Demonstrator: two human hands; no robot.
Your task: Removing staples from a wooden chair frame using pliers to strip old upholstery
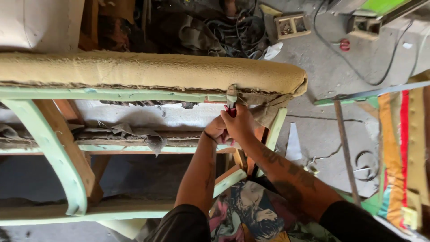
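Head view shows both hands clenched together on red-handled pliers [231, 109]: the right hand [242, 123] wraps the handles, and the left hand [216, 131] presses in just beside it. Directly above the grip, the tool's tip meets a torn fabric strip [232, 92] under the tan padded rail [148, 71]. Left of the grip runs the pale green wooden frame [107, 94].

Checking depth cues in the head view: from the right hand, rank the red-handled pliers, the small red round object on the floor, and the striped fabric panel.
1. Red-handled pliers, gripped by the right hand.
2. Striped fabric panel, far right.
3. Small red round object, upper right floor.
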